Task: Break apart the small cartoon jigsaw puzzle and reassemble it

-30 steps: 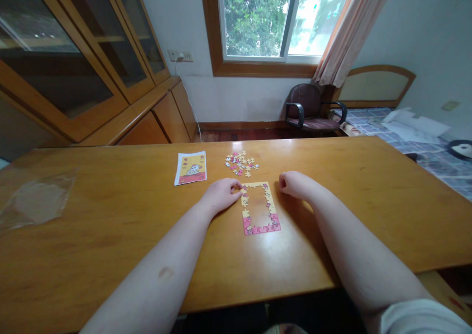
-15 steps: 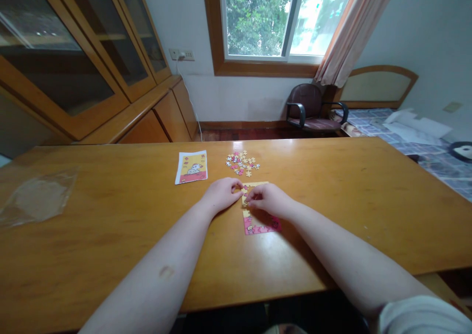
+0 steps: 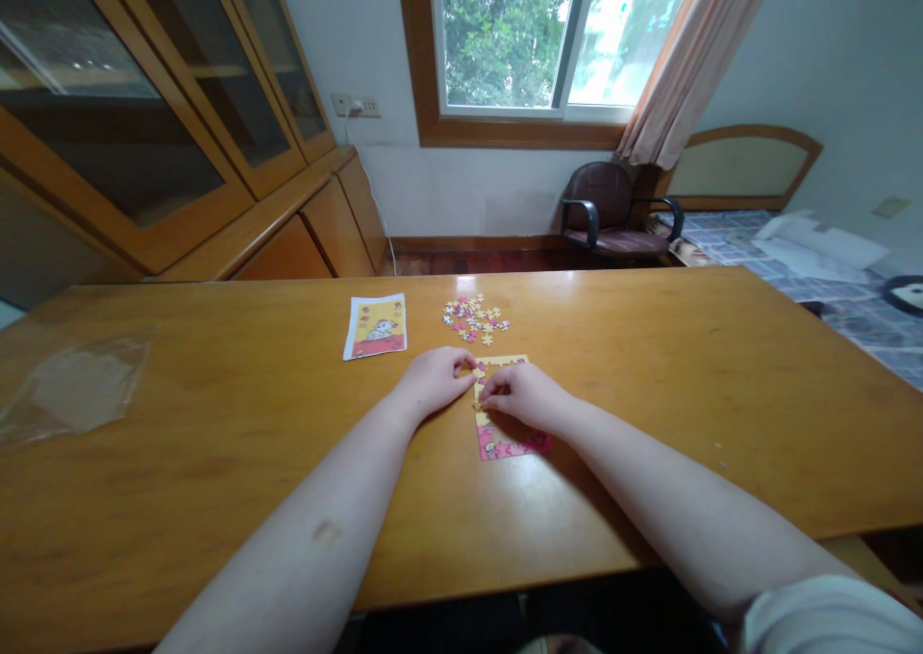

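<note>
A partly joined jigsaw puzzle lies on the table, its border yellow at the top and pink at the bottom, with bare wood showing inside. At its upper left edge rests my left hand, fingers curved and thumb apart, touching the border and holding nothing. My right hand reaches over the puzzle from the right, thumb and fingers pinched on a small yellow puzzle piece at the left border. That piece is mostly covered by the fingertips. Behind the puzzle lies a loose pile of puzzle pieces, yellow, pink and white.
A picture card with a white animal on yellow and pink lies left of the pile. Farther left is a clear plastic bag on the wooden table. Beyond the table stand a glass-fronted cabinet, an armchair and a bed.
My right hand has shifted slightly down and left, bringing the yellow piece into the gap in the left border. My left hand stays in place.
</note>
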{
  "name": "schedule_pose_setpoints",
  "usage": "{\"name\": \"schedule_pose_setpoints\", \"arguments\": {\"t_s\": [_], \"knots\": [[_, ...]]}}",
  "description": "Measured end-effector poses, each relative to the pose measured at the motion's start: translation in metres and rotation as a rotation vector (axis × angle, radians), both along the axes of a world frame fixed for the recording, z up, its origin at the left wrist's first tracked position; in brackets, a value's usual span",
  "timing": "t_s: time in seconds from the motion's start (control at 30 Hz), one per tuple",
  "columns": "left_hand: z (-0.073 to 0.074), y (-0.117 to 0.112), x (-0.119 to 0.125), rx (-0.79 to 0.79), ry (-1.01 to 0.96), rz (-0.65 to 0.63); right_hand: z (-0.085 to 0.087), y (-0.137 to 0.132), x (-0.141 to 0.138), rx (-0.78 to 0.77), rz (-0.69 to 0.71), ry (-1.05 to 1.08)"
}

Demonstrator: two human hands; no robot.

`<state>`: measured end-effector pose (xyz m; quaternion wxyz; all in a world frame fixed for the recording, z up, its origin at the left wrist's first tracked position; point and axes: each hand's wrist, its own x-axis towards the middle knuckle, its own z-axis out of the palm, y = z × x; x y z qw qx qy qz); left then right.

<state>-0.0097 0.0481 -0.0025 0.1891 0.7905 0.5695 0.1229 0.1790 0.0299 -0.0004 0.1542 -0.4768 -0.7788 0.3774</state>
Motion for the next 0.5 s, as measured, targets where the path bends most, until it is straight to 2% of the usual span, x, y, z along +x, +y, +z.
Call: {"name": "schedule_pose_setpoints", "arguments": {"t_s": [0.5], "knots": [[0.0005, -0.0005, 0.0001, -0.007, -0.006, -0.002, 0.0027, -0.0005, -0.0007, 0.046, 0.041, -0.099]]}}
